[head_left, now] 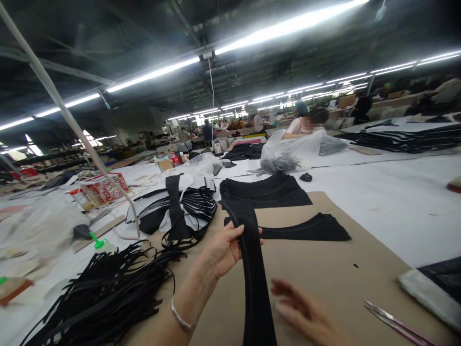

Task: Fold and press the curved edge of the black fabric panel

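Head view: left hand (226,251) clasps strip (255,278) by edges; empty right hand (298,307) loosely spread over bare board (334,274).

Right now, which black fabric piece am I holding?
The long strip in your left hand, reaching the picture's bottom edge; the single piece and stack lie beyond it.

Textile workshop: cut fabric pieces (257,269), tube lights (288,26).

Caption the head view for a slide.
Left hand holds a black fabric piece over brown board, blurred right hand nearby.
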Tool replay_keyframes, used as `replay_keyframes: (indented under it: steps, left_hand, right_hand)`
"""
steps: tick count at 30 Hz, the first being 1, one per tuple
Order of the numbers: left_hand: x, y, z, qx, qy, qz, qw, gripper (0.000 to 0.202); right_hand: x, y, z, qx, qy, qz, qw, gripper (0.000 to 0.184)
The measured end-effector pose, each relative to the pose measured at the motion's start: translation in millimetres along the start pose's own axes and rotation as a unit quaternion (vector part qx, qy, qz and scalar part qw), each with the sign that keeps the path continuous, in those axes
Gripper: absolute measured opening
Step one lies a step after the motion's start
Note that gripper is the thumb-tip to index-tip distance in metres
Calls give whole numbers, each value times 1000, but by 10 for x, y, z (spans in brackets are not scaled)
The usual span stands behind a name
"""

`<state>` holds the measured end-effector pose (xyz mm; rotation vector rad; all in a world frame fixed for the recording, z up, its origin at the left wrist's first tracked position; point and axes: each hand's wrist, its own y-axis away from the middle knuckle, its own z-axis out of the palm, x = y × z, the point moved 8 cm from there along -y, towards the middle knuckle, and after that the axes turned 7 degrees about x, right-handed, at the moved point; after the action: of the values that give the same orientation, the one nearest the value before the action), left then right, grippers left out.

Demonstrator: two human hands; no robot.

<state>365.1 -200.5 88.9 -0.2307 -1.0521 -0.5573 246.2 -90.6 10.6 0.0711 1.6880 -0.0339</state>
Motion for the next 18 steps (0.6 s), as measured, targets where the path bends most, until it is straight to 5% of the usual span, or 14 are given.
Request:
replay_keyframes:
  steps: [4, 6, 9, 14, 18]
  left_hand:
    - [-118, -8, 197, -39, -58, -49, 996, 38]
    - [-196, -13, 343, -67, -84, -72, 992, 36]
    - [-322, -39, 564, -104, -117, -94, 983, 32]
    - [-502, -119, 856, -151, -143, -107, 972, 37]
    - [-610, -158, 914, -156, -147, -113, 970, 42]
  right_hand:
    - [-791, -408, -918, 163, 130, -129, 969, 71]
    - [-1120, -632, -1166, 155, 184, -170, 956, 72]
    - [-1412, -934, -1260, 58, 249, -180, 950, 67]
    - [-1540, -1132, -1156, -111, 266, -115, 951, 55]
    - [-1480, -1128, -1191, -150, 192, -47, 969, 32]
